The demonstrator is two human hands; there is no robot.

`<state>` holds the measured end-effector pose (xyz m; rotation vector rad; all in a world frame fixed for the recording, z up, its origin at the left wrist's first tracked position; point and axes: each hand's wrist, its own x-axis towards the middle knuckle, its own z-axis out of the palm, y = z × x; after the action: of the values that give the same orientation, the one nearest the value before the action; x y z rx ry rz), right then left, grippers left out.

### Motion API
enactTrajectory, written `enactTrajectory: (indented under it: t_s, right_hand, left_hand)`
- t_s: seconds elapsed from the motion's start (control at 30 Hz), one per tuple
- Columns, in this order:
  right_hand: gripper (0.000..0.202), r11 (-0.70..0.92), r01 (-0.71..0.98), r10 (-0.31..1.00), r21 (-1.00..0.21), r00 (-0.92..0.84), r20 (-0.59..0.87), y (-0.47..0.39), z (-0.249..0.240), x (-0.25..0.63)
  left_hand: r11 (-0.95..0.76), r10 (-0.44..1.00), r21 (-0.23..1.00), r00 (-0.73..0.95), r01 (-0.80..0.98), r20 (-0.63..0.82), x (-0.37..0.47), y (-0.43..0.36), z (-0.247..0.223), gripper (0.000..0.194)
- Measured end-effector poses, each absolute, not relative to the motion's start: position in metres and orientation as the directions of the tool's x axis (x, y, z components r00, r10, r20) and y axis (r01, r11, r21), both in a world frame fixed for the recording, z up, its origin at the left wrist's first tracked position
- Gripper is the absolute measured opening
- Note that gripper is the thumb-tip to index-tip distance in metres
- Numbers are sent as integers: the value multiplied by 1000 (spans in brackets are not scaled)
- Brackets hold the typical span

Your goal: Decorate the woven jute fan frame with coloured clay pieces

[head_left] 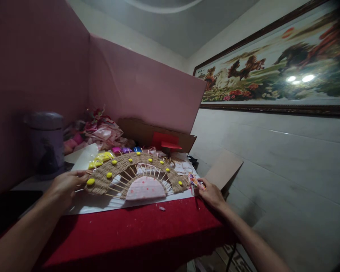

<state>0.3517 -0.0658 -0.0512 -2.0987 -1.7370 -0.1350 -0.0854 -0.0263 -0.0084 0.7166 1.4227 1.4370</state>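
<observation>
A half-round fan (136, 160) of thin wooden sticks woven with brown twine stands tilted up over a white sheet. Yellow dots are spaced along its woven band, and a pale pink half-disc with red spots (146, 188) fills its inner arc. My left hand (66, 189) is closed on the fan's left end, thumb and fingers at the edge. At the opposite end, my right hand (211, 193) pinches a small flower-patterned piece (193, 180) in white, orange and purple. That piece is close against the fan's right tip; whether it is attached I cannot tell.
A red cloth (136, 234) covers the table's front. Behind the fan lie yellow packets (100, 160), pink fabric (103, 130), a cardboard flap (136, 130) and red paper (167, 139). A purple canister (47, 145) stands left; a board (226, 166) leans by the right wall.
</observation>
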Motion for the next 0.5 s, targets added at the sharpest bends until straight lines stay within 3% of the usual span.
enactTrajectory:
  t_s: [0.27, 0.5]
  right_hand:
    - [40, -289, 923, 875, -256, 363, 320, -36, -53, 348]
    - [43, -303, 912, 856, -274, 388, 342, -29, -52, 361]
  left_hand:
    - [104, 907, 977, -385, -187, -171, -95, -16, -18, 13]
    - [59, 919, 984, -377, -165, -119, -94, -17, -21, 11]
